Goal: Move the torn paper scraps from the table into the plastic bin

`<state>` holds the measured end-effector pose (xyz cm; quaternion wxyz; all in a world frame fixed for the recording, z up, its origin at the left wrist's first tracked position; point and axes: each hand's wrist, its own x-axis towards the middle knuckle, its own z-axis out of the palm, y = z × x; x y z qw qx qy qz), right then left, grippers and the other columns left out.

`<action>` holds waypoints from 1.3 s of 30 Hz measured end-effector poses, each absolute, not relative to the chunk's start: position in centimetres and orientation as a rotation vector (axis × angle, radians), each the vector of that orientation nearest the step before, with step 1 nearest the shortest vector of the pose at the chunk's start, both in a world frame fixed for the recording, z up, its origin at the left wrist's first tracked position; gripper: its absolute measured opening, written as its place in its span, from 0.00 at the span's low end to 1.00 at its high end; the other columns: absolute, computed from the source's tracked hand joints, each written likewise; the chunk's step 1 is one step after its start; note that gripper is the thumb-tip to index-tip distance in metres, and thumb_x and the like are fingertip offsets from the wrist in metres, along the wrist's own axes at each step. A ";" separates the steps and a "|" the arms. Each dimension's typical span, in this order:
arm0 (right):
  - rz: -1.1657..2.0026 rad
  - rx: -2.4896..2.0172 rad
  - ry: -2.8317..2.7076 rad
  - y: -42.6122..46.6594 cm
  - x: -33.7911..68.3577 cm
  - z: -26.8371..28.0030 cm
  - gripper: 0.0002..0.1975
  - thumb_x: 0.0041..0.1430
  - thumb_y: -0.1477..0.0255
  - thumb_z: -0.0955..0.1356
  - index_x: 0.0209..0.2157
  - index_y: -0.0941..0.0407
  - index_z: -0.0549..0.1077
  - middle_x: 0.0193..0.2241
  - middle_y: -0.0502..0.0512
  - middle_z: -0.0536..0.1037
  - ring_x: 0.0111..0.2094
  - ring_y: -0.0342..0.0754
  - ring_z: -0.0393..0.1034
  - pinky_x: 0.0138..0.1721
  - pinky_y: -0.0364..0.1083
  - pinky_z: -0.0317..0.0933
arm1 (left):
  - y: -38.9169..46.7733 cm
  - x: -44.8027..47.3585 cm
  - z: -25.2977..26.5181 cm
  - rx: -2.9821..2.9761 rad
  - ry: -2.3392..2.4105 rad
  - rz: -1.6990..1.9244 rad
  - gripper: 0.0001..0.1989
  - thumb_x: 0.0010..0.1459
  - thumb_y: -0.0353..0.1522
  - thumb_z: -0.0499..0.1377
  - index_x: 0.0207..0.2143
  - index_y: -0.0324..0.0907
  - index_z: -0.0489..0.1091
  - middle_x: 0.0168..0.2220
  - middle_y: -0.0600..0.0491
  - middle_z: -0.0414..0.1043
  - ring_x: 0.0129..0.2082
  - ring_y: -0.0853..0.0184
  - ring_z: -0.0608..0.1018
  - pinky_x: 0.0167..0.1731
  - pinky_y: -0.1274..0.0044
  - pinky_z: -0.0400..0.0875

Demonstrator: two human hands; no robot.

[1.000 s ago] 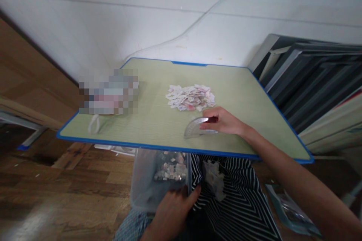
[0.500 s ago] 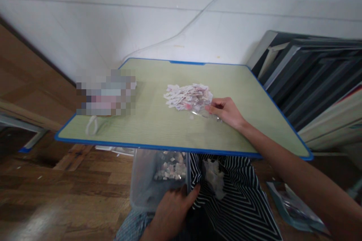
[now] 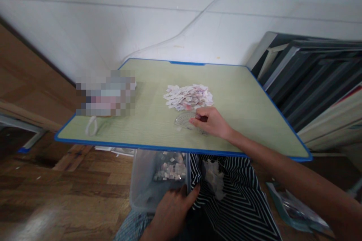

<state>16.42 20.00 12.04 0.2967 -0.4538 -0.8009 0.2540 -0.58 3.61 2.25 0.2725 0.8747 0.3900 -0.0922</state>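
My right hand (image 3: pixel 210 122) is closed on a clear plastic protractor (image 3: pixel 181 119), holding it at the table's surface. Just beyond it lies a flat pile of small white paper slips (image 3: pixel 188 97), a few with pinkish marks. Below the table edge, my left hand (image 3: pixel 172 211) wraps over the side of a translucent plastic bin (image 3: pixel 138 188), its thumb against black-and-white striped fabric (image 3: pixel 240 196). Some of its fingers are hidden. Inside the bin are several small pale pieces (image 3: pixel 171 171). A pale crumpled scrap (image 3: pixel 215 179) lies on the striped fabric.
The light green table (image 3: pixel 147 128) has a blue rim. A blurred-out item with a white loop (image 3: pixel 91 126) is at its left. Dark panels (image 3: pixel 311 67) lean at the right, a cardboard box (image 3: pixel 31 79) stands left, and a plastic packet (image 3: pixel 296 209) lies on the floor.
My right hand has drawn the protractor away from the pile, toward me and slightly left, so its curved shape now shows against the table. My left hand has stayed in place.
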 end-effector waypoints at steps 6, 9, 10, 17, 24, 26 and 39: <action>0.727 -1.147 -2.238 18.7 13.0 12.1 0.17 0.49 0.68 0.65 0.14 0.57 0.55 0.15 0.45 0.56 0.19 0.37 0.49 0.22 0.41 0.42 | 3.6 -0.6 2.1 2.380 1.038 -0.243 0.36 0.48 0.20 0.49 0.58 0.46 0.42 0.44 0.45 0.65 0.38 0.58 0.70 0.34 0.69 0.64; 0.755 -1.086 -2.289 18.4 12.4 12.2 0.17 0.50 0.67 0.64 0.15 0.57 0.54 0.15 0.45 0.56 0.19 0.37 0.49 0.23 0.41 0.42 | 3.6 -0.6 2.1 2.383 1.041 -0.247 0.36 0.49 0.20 0.50 0.59 0.47 0.42 0.44 0.46 0.64 0.38 0.59 0.70 0.34 0.70 0.64; 0.761 -1.054 -2.312 18.4 12.4 12.2 0.17 0.50 0.67 0.64 0.15 0.57 0.55 0.15 0.45 0.56 0.19 0.37 0.49 0.23 0.40 0.43 | 3.6 -0.6 2.1 2.381 1.040 -0.251 0.35 0.50 0.21 0.50 0.59 0.47 0.41 0.45 0.46 0.64 0.38 0.59 0.70 0.34 0.70 0.64; 0.788 -0.950 -2.382 18.4 12.6 12.4 0.16 0.51 0.68 0.64 0.16 0.58 0.55 0.16 0.45 0.56 0.20 0.37 0.50 0.24 0.40 0.43 | 3.7 -0.6 2.3 2.377 1.044 -0.265 0.36 0.50 0.20 0.50 0.59 0.48 0.40 0.46 0.46 0.64 0.39 0.59 0.70 0.35 0.70 0.64; 0.836 -0.838 -2.397 18.3 12.8 12.4 0.17 0.52 0.67 0.64 0.16 0.57 0.55 0.16 0.45 0.55 0.20 0.38 0.50 0.24 0.40 0.44 | 3.4 -0.6 2.2 2.371 1.055 -0.264 0.34 0.50 0.22 0.51 0.58 0.47 0.43 0.45 0.45 0.64 0.38 0.59 0.71 0.34 0.70 0.65; 0.868 -0.816 -2.379 18.3 12.8 12.4 0.17 0.52 0.66 0.64 0.16 0.57 0.54 0.16 0.44 0.55 0.20 0.37 0.50 0.23 0.40 0.44 | 3.4 -0.6 2.0 2.381 1.054 -0.261 0.34 0.51 0.21 0.51 0.58 0.47 0.43 0.45 0.45 0.65 0.38 0.59 0.70 0.35 0.70 0.65; 0.783 -0.834 -2.378 18.3 12.7 12.3 0.16 0.52 0.69 0.64 0.16 0.58 0.55 0.16 0.45 0.55 0.20 0.37 0.50 0.23 0.40 0.44 | 3.5 -0.6 1.8 2.398 1.054 -0.220 0.35 0.49 0.21 0.50 0.58 0.46 0.44 0.44 0.45 0.65 0.37 0.58 0.71 0.33 0.70 0.65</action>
